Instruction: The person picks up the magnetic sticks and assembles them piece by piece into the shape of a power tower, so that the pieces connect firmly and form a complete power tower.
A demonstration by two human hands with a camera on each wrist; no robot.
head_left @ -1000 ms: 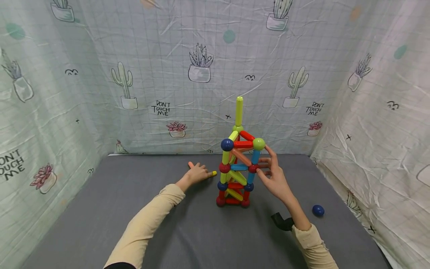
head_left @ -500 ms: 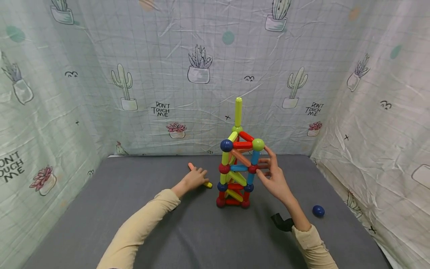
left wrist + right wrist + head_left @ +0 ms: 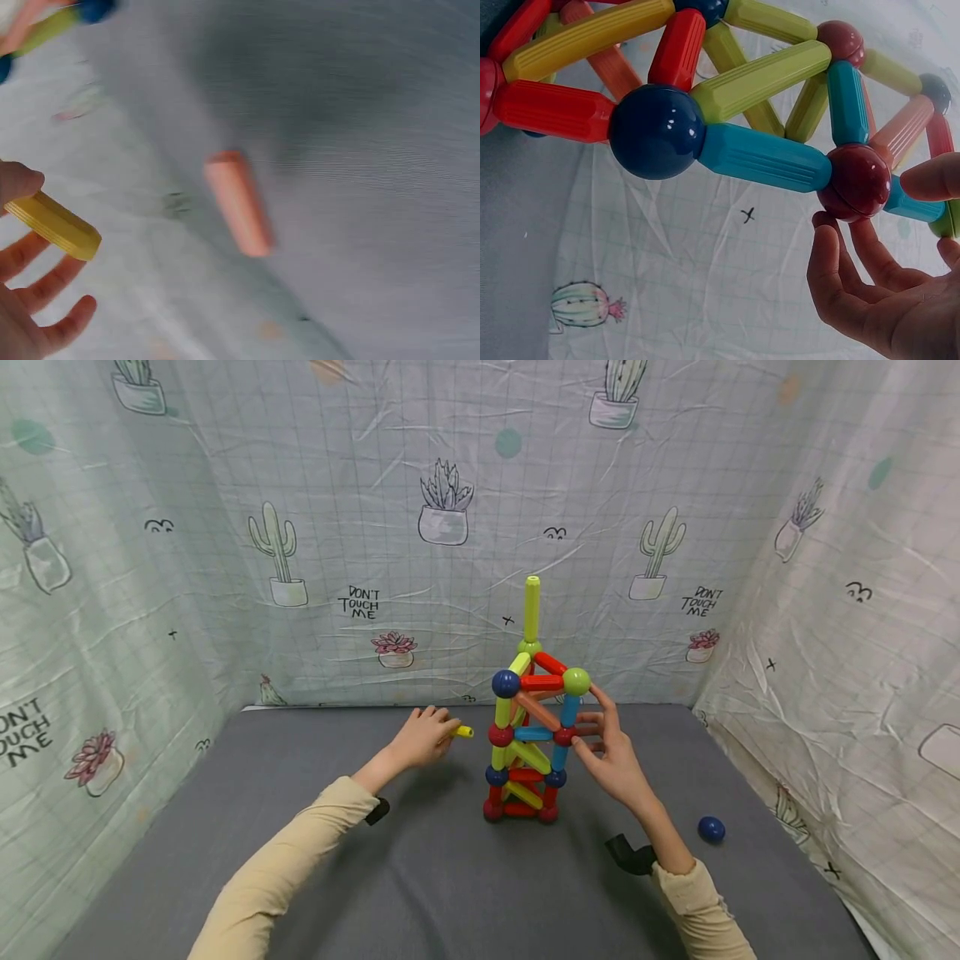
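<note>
A tower of coloured magnetic sticks and balls [image 3: 534,734] stands upright on the grey table, with a yellow-green stick [image 3: 532,610] pointing up from its top. My right hand [image 3: 617,758] holds the tower's right side, thumb and fingers about a dark red ball [image 3: 855,182]. To the left of the tower, my left hand [image 3: 423,737] pinches a yellow magnetic stick [image 3: 60,229] between thumb and fingers, its end pointing toward the tower. An orange stick [image 3: 240,204] lies on the table in the left wrist view; the left hand hides it in the head view.
A dark blue ball [image 3: 711,829] lies on the table [image 3: 450,893] to the right of my right forearm. Black wrist-camera mounts show under both wrists. A cactus-print cloth [image 3: 360,485] hangs behind the table and along both sides.
My left hand picks the yellow stick up off the table, having drawn it back left and then raised it. My right hand stays at the tower, which stands as before.
</note>
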